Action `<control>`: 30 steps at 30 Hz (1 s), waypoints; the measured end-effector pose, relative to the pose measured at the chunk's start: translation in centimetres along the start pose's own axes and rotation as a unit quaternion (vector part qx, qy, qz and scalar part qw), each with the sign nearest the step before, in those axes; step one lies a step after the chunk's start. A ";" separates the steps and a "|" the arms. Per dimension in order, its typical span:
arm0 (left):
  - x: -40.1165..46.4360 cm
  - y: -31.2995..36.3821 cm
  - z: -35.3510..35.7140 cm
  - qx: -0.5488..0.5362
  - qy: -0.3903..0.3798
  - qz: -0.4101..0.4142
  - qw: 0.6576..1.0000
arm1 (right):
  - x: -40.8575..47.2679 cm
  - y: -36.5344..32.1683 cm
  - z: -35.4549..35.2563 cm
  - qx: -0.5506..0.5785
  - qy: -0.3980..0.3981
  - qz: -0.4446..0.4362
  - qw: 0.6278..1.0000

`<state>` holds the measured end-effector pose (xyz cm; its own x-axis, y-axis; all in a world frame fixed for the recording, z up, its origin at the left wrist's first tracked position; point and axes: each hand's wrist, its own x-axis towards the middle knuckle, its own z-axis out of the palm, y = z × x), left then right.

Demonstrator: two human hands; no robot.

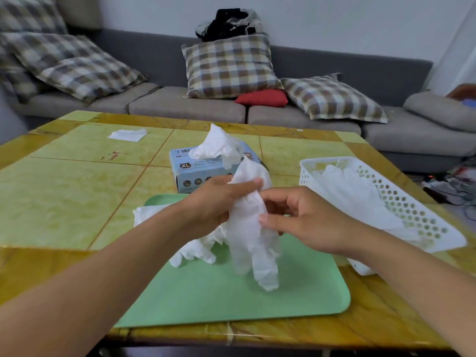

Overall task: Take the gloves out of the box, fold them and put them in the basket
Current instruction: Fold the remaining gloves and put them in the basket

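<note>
Your left hand [216, 202] and right hand [306, 220] are bare. Both your arms are bare too, with no sleeves, rings or watch showing.

A green tray [296, 300] lies on the yellow-green desk [64, 197]. Near the desk's far left sits a white sheet [126, 135]. Behind stands a grey sofa [180, 104] with plaid cushions [229, 65], a red cushion [261, 97] and dark clothes [229, 23].
</note>
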<state>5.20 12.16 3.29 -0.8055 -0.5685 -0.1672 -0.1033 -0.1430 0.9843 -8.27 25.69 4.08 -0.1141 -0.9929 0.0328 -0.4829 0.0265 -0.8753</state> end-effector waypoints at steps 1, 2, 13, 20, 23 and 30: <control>0.2 0.1 0.2 -0.007 0.010 0.011 1.000 | -0.4 -0.2 -0.3 -0.018 0.011 0.005 1.000; 0.3 0.4 0.5 -0.020 0.014 0.024 0.999 | -0.7 -0.3 -0.9 -0.020 0.032 0.023 0.999; -1.3 2.2 1.8 -0.090 -0.089 0.051 0.991 | 0.3 -0.5 -1.9 0.150 0.128 0.056 0.979; -0.1 1.7 0.2 0.058 0.085 0.084 0.991 | 0.6 -1.3 -3.0 0.297 0.205 0.038 0.932; -0.3 1.9 0.3 0.106 0.225 0.138 0.959 | 0.4 -1.3 -3.0 0.269 0.245 0.027 0.931; -2.3 2.4 2.5 0.063 -0.094 0.121 0.986 | -0.4 -2.7 -1.5 0.118 0.057 -0.004 0.991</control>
<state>5.37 15.12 6.13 -0.9082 -0.4118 0.0749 0.0430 0.0862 0.9953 -8.24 26.16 7.11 -0.2149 -0.9730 0.0836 -0.2694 -0.0232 -0.9627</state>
